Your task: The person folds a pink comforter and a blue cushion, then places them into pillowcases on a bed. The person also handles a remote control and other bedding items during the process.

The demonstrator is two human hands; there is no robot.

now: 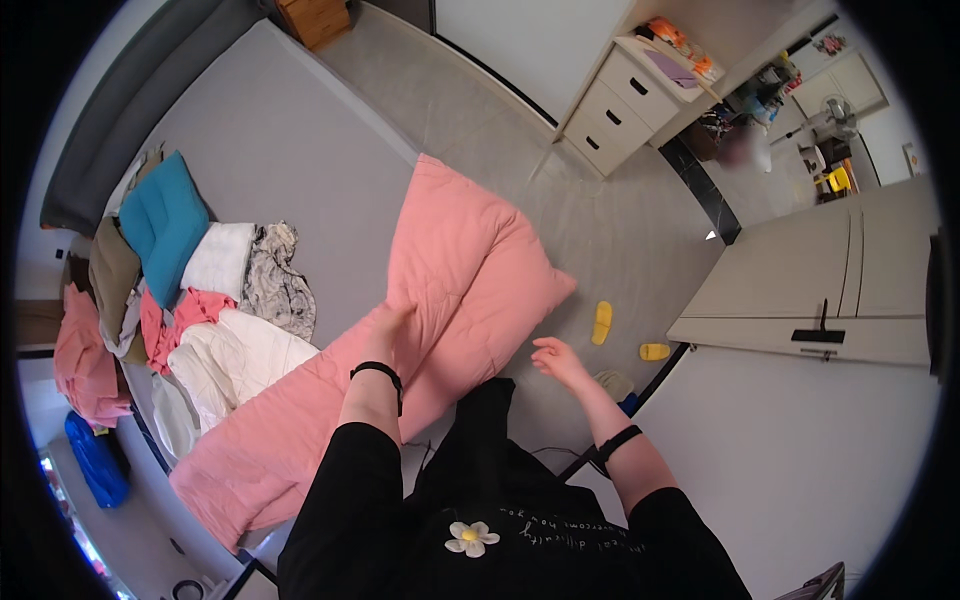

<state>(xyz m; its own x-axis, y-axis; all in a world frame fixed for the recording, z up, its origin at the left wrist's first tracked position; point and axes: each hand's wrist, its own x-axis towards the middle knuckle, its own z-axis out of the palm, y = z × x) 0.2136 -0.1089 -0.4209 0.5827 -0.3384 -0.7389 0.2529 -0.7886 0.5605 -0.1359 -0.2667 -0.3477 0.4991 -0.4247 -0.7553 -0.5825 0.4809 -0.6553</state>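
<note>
A thick pink quilt (450, 235) lies folded lengthwise across the near edge of the bed, one end jutting to the right over the floor. My left hand (393, 325) is on the quilt's left edge, where creases gather; it appears closed on the fabric, its fingertips partly lost in the pink. Off the quilt's right side hangs my right hand (562, 362), fingers loosely bent and apart, with nothing in it. Both forearms wear a dark band.
The grey bed (290, 120) carries a teal pillow (165, 225), a white quilt (240, 355) and heaped clothes at its left. Yellow slippers (602, 323) lie on the floor to the right, near a white cabinet door (790, 270). A drawer unit (615, 115) stands farther back.
</note>
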